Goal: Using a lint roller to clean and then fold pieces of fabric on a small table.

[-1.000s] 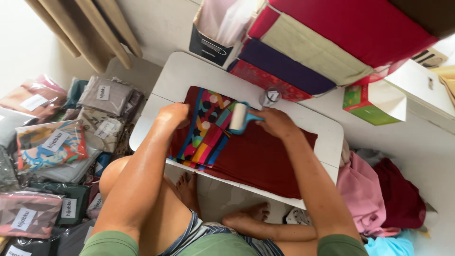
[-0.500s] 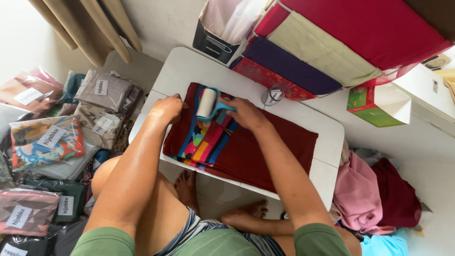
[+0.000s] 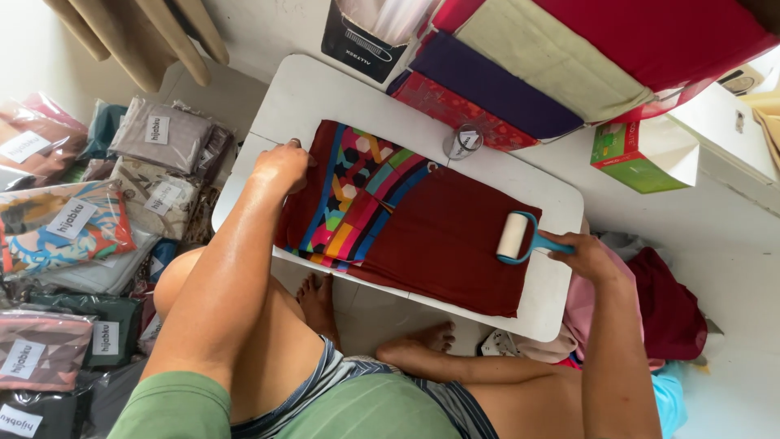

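Note:
A folded dark red cloth [image 3: 443, 244] with a band of bright multicoloured shapes lies flat on a small white table [image 3: 325, 93]. My left hand [image 3: 280, 165] presses down on the cloth's left edge, fingers curled. My right hand [image 3: 587, 254] grips the blue handle of a lint roller [image 3: 513, 236]. Its white roll rests on the right part of the cloth.
A roll of clear tape [image 3: 462, 142] sits at the table's far edge. Stacked folded fabrics [image 3: 520, 73] and a dark box [image 3: 366, 36] stand behind it, a green box [image 3: 642, 154] to the right. Bagged cloths [image 3: 73, 228] cover the floor on the left. Pink and red cloths [image 3: 666, 305] lie right.
The lint roller has travelled from the cloth's patterned left part across to its right end, carried by my right hand. My left hand stays on the left edge.

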